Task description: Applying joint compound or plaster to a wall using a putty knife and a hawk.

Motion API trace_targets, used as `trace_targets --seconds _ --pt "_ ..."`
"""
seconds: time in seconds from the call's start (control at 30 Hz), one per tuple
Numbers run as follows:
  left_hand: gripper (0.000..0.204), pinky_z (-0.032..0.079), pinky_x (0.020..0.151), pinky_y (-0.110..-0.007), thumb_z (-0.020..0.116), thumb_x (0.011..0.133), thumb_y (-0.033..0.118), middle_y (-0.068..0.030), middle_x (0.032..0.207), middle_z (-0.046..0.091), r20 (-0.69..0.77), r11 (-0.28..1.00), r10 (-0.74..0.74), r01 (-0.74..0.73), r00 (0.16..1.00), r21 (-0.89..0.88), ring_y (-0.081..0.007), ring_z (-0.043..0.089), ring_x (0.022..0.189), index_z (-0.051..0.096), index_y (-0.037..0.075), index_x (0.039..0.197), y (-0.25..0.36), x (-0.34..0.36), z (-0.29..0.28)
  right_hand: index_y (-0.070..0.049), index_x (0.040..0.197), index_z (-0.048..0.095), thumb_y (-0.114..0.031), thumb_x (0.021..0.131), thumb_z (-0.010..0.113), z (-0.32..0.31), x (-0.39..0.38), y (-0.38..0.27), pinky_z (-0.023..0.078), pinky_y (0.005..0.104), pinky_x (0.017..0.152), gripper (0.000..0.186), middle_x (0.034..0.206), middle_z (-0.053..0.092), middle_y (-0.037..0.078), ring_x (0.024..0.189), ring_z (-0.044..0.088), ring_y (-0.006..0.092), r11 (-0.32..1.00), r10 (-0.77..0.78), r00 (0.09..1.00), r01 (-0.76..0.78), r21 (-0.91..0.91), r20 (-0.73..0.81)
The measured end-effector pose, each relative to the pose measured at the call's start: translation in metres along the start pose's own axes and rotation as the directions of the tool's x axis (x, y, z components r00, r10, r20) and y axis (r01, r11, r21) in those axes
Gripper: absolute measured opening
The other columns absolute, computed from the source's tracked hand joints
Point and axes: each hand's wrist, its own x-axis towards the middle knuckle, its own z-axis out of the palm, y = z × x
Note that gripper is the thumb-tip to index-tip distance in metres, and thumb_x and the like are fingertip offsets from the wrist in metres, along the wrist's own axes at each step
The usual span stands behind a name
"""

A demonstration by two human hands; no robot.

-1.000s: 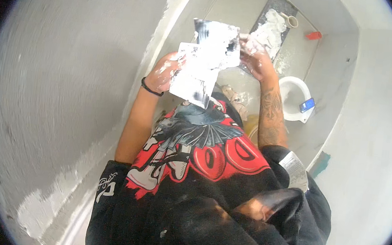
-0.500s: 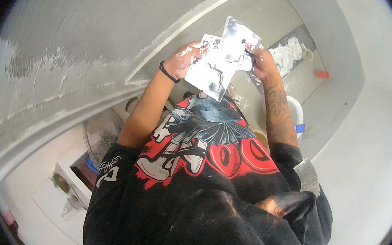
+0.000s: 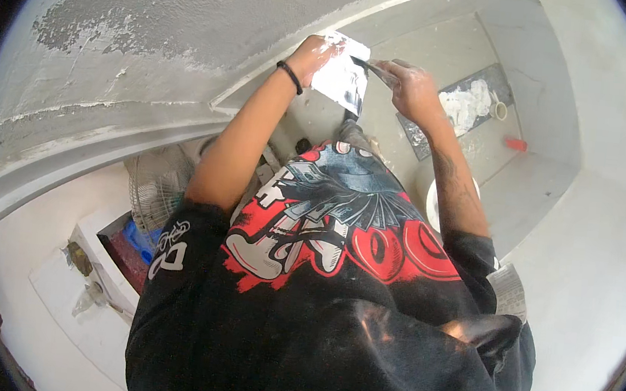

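Observation:
My left hand (image 3: pixel 313 57) is closed on the edge of a flat metal putty blade (image 3: pixel 345 82), smeared with white paste. White smears also mark its fingers. To its right, my right hand (image 3: pixel 415 94) grips a second putty blade (image 3: pixel 375 70), seen nearly edge-on and dark. The tip of this one meets or overlaps the upper right part of the left blade; whether they touch I cannot tell. How the right fingers wrap its handle is partly hidden.
Below right lies a grey board (image 3: pixel 503 78) heaped with white paste (image 3: pixel 466 105), a pale round cup (image 3: pixel 499 111) on it. Nearby are a red object (image 3: pixel 515 144) and a white bucket (image 3: pixel 432 207). A plastered wall (image 3: pixel 156 22) rises left; a fan (image 3: pixel 154 189) stands lower left.
The right blade has turned from broad face to nearly edge-on and moved off most of the left blade. My left hand has shifted slightly up and right.

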Motion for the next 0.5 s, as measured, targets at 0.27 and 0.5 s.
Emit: trace_targets --seconds 0.27,0.5 --pt "0.018 0.051 0.060 -0.030 0.060 0.080 0.014 -0.0078 0.078 0.062 0.649 0.436 0.142 -0.636 0.747 0.637 -0.0182 0.061 0.068 0.058 -0.002 0.089 -0.072 0.139 -0.062 0.000 0.104 0.060 -0.001 0.069 0.053 0.057 0.000 0.057 0.048 0.0364 0.068 0.035 0.086 0.063 0.021 0.078 0.062 0.0315 0.957 0.189 0.982 -0.186 0.224 0.011" --pt "0.033 0.049 0.072 -0.033 0.072 0.055 0.032 -0.0066 0.076 0.063 0.607 -0.375 -0.671 -0.901 0.426 0.217 -0.0236 0.061 0.082 0.060 0.013 0.080 -0.072 0.196 0.000 -0.002 0.112 0.057 -0.010 0.077 0.063 0.081 -0.028 0.079 0.048 0.0293 0.062 0.036 0.083 0.063 0.014 0.071 0.060 0.0145 0.606 0.610 0.777 -0.585 0.539 0.157"
